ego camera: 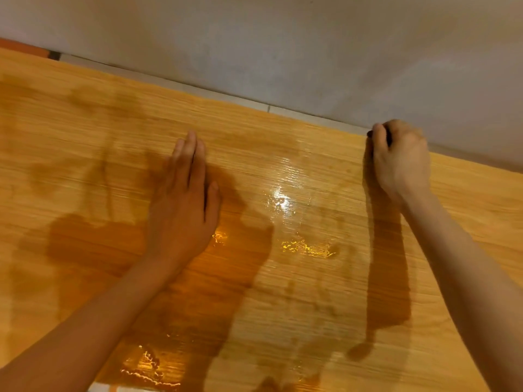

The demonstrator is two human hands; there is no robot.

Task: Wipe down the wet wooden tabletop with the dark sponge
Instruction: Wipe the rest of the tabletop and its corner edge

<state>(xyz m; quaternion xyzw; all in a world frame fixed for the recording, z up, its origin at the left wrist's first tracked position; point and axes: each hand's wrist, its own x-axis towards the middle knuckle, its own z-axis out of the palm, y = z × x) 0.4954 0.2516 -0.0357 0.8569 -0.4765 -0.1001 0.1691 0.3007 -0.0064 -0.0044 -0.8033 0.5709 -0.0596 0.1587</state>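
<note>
Forearms enter from the near edge, w/ puddles glinting on the wooden desk point(283, 165) between them. Left hand point(184, 205): flat, fingers straight and together, palm resting on the wet surface, holding nothing. Right hand point(400, 159): curled tight round the dark sponge point(389, 137) at the far desk edge, right beside the grey wall point(283, 43); only a sliver of sponge shows betw. thumb and fingers. Handling (judged): sponge soft, light, compressible; best gripped across its top w/ the whole hand, pressed flat. Wet laminate prob. slippery. Obstacles: wall limits the far stroke; braced left hand sits in the sweep path.
</note>
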